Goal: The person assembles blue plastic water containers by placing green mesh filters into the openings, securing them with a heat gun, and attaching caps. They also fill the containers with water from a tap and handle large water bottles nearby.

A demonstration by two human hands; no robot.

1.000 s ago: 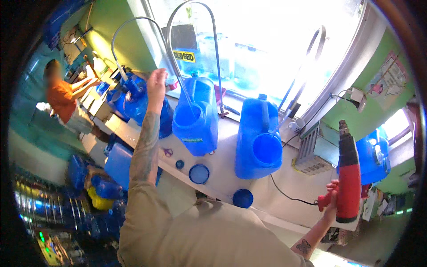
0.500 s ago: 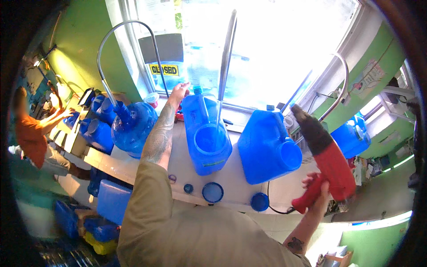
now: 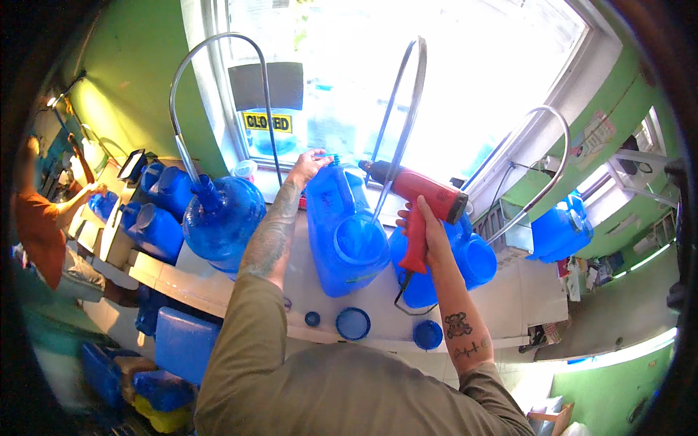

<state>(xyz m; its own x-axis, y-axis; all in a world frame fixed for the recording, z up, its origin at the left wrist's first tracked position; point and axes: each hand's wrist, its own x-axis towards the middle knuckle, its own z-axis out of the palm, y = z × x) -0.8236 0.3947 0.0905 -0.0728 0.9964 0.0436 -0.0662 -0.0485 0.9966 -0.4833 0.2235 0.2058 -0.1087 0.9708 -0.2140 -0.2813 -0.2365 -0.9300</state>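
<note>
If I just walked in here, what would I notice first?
Probably the red heat gun in the right hand, its nozzle aimed at the top of the blue water jug in the middle of the white counter. The left hand grips that jug's cap end. Behind them glows a bright window.

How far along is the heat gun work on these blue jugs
Done: nothing I can confirm. In hand: the left hand steadies the jug by its top while the right hand aims the red heat gun there. Left: three loose caps lie on the counter.
</note>
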